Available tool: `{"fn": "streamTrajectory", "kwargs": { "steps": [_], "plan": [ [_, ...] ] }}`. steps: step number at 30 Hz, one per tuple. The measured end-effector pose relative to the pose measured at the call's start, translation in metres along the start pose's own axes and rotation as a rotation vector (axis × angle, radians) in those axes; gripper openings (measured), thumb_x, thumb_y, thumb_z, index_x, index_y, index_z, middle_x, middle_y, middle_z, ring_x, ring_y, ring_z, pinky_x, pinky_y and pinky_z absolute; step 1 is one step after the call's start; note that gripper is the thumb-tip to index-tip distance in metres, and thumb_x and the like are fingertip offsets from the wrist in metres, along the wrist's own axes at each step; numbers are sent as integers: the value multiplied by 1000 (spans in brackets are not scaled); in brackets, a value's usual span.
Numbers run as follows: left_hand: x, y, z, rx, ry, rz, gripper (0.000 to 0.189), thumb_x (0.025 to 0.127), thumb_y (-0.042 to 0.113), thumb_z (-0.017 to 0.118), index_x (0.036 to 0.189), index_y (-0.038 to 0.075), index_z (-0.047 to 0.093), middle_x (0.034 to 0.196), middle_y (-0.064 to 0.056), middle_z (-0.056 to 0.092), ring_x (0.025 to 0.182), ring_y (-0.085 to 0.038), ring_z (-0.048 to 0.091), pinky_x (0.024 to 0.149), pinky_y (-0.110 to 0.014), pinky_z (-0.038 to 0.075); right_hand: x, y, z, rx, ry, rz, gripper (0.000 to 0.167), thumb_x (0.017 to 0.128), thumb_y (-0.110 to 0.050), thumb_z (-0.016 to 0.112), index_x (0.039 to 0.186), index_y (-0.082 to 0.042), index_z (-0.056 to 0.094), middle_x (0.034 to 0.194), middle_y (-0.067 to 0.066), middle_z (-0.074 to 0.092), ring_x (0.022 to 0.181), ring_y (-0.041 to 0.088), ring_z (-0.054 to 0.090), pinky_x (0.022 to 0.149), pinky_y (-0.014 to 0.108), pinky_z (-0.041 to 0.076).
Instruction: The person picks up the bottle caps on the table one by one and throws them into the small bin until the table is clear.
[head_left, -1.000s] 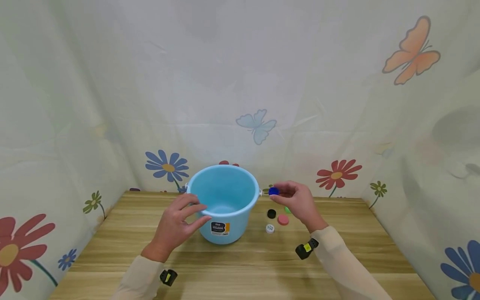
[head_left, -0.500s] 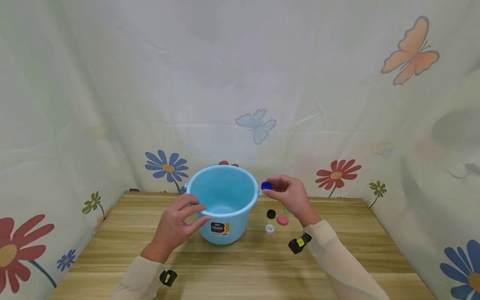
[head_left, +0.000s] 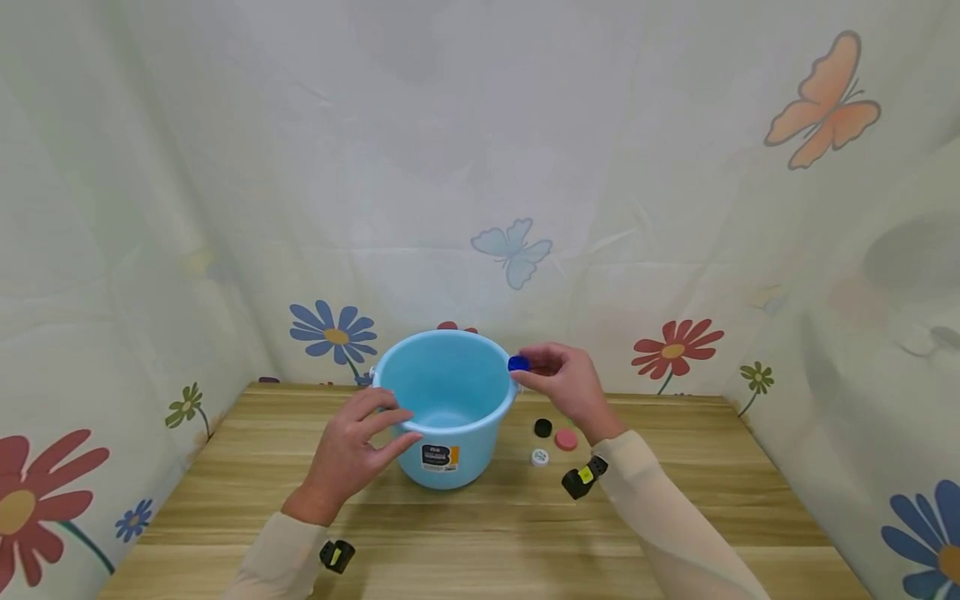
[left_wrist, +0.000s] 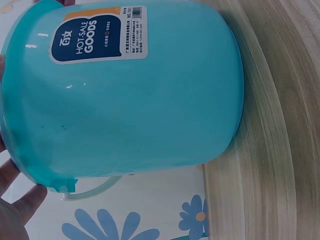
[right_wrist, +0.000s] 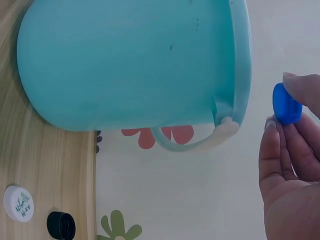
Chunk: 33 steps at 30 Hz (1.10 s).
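A light blue bucket [head_left: 450, 450] with a label on its front stands upright on the wooden table. My left hand [head_left: 352, 446] holds its rim at the near left, fingers over the edge and thumb outside; the left wrist view shows the bucket wall [left_wrist: 140, 110] close up. Between thumb and fingertips, my right hand [head_left: 566, 379] pinches a blue bottle cap [right_wrist: 286, 104]. In the right wrist view the cap is held above rim height, just outside the bucket's right edge. No objects show in the visible part of the bucket's inside.
Right of the bucket lie a black cap [head_left: 543, 427], a pink cap [head_left: 566, 439] and a white printed cap [head_left: 540, 457] on the table [head_left: 480, 550]. The bucket's handle [right_wrist: 175, 146] hangs behind it. A flowered curtain [head_left: 420, 167] encloses the back and sides.
My right hand has moved left and slightly up with the blue cap, reaching the bucket's right rim. The green cap, partly visible before, is out of sight. My left hand has stayed put.
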<state>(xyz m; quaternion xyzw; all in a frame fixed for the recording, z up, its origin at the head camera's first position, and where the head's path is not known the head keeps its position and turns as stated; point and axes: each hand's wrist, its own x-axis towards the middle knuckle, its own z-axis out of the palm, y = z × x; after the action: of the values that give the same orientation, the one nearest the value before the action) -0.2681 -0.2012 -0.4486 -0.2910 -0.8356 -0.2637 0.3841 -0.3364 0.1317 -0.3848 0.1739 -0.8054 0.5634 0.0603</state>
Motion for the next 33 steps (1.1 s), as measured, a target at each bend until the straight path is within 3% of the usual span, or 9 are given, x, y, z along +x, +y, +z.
{"fn": "streamTrajectory", "kwargs": {
  "steps": [8,20,33],
  "plan": [
    [1,1,1,3,9,5,37,68,24,96,101,15,81,106,-1,69,107,-23,63,92,-55,60,8,1,8,29,-22,2,46,84,-28,86,123,-8,72,119,9,74,103,25,74,90,34,63],
    [1,3,0,11,8,3,37,68,26,96,100,15,81,105,-1,69,107,-23,64,93,-54,61,10,-7,19,13,-26,-38,38,85,-27,86,118,-14,74,115,6,75,100,23,74,90,35,63],
    [2,3,0,20,4,2,36,68,27,96,99,15,81,105,-1,69,107,-23,64,92,-55,60,14,-10,26,30,-33,-21,38,85,-25,86,119,-14,74,115,6,75,100,22,74,90,36,63]
  ]
}}
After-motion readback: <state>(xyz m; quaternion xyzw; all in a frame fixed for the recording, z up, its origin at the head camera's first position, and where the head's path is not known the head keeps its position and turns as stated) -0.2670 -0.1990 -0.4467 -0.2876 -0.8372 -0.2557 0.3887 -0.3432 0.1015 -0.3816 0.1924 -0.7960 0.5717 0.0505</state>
